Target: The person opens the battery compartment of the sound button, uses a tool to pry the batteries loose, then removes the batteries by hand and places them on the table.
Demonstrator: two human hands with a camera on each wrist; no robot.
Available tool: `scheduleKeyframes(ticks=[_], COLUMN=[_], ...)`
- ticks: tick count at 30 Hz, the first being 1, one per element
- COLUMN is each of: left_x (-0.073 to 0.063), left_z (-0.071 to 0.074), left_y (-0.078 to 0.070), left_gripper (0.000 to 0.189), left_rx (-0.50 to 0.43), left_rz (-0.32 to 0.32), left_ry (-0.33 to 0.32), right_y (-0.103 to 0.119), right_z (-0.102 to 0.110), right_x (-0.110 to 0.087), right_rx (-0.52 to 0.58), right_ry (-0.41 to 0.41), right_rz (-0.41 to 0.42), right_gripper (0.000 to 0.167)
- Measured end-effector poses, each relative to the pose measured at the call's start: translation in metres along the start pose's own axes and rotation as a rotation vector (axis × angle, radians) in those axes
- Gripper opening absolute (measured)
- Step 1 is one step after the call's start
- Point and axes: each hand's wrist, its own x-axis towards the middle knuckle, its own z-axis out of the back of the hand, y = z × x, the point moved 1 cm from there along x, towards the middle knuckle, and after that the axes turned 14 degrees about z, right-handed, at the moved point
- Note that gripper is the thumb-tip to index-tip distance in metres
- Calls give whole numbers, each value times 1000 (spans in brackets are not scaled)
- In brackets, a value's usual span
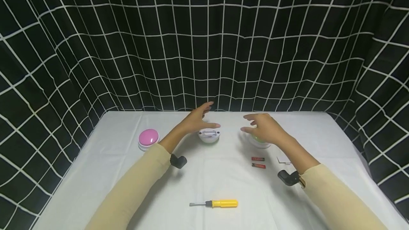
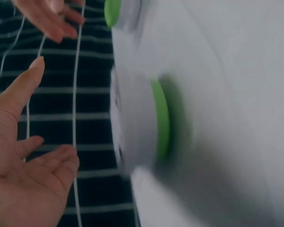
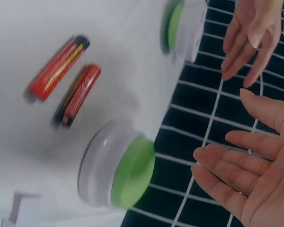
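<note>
My left hand (image 1: pixel 195 120) hovers over the far side of an overturned white push button (image 1: pixel 209 139), thumb and fingers spread and holding nothing. The button's underside faces up and shows a battery slot; its green cap (image 2: pixel 162 118) is against the table in the left wrist view. To the right, my right hand (image 1: pixel 267 129) is held above a second push button (image 1: pixel 261 145), which stands upright. The right wrist view shows that button's green dome (image 3: pixel 134 174), with the relaxed fingers (image 3: pixel 236 165) apart from it.
Two red batteries (image 1: pixel 258 159) lie in front of the right button, beside a small pale piece (image 1: pixel 284 163). A pink push button (image 1: pixel 148 137) stands at the left, near my left forearm. At the front lies a yellow-handled screwdriver (image 1: pixel 223 203). A gridded black curtain (image 1: pixel 207 45) borders the white table.
</note>
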Motion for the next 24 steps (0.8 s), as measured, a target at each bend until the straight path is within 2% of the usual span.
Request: scheduleKeyframes(ticks=[3,6,10,14,18,24], left_x=[2,6,14,22,29,37], left_z=[-17,-39,-71,-97,-115,-127], left_y=[-17,-31,-40,-43,-46,-50], left_gripper=[99,97,95,94,96,95], left_rx=[0,2,23,100,159,189], left_rz=[-48,-85,-105,-98,-74,-55], left_ry=[54,118,174,193,212,210], right_y=[-6,-14,-28,-42,-51,-59], right_z=[7,10,10,7,2,-5], right_x=[-7,-13,-19,-25,-30,-30], right_rx=[-13,-26,-31,-23,-14,10], right_ry=[0,4,36,82,110,122], right_rz=[-16,-44,-93,-132,-162,-165], right_gripper=[53,54,59,67,73,78])
